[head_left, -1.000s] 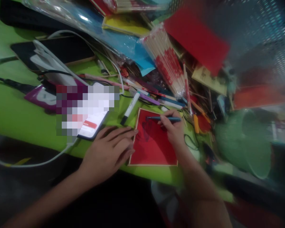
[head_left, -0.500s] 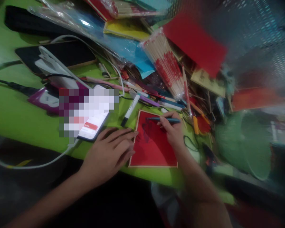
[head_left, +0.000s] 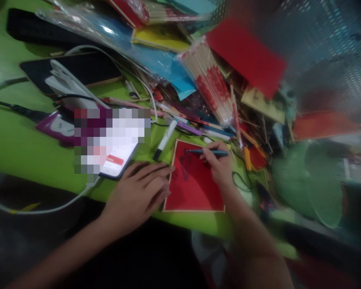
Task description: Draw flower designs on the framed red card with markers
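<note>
A red sheet of paper [head_left: 198, 188] with a pale border lies on the green table [head_left: 24, 148] near its front edge, with dark pen lines drawn on its upper left. My right hand [head_left: 218, 162] rests on the sheet's upper right and grips a dark teal pen [head_left: 210, 152], whose tip points left at the drawing. My left hand [head_left: 141, 188] lies flat with fingers stretched out, fingertips touching the sheet's left edge. A phone [head_left: 118, 160] with a lit screen lies just left of that hand.
A white marker [head_left: 165, 137] lies above the sheet. Behind it sits a heap of pens, a wrapped bundle of sticks [head_left: 210, 80], red card [head_left: 246, 54], blue and yellow sheets. Cables [head_left: 48, 206] and a black tablet [head_left: 75, 68] are on the left. A green round object [head_left: 307, 180] is on the right.
Nothing has visibly changed beyond a slight shift of the camera; both hands and the pen stay in the same place on the red sheet.
</note>
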A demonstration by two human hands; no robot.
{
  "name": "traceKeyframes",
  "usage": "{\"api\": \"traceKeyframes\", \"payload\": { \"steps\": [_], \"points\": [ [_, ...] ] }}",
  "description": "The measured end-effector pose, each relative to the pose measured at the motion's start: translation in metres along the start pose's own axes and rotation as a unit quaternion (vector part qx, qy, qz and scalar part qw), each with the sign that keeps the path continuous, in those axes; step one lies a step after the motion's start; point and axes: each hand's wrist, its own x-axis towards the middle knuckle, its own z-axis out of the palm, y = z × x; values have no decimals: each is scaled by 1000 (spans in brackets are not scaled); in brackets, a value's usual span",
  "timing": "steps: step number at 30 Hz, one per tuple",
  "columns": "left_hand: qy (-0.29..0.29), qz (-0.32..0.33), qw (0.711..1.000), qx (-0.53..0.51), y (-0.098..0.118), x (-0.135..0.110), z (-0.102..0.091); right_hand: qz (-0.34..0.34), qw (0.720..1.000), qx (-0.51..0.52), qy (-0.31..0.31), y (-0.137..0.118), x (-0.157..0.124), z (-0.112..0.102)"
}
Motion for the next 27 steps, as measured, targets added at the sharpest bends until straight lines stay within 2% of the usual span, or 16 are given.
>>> {"api": "traceKeyframes", "payload": {
  "steps": [17, 27],
  "points": [
    [-8, -12, 1000, -8, 0, 0, -2, 1, 1000, -23, -14, -2, -1, -1],
    [-7, -9, 1000, -7, 0, 0, -1, -4, 1000, 2, -1, -1, -1, 0]
  ]
}}
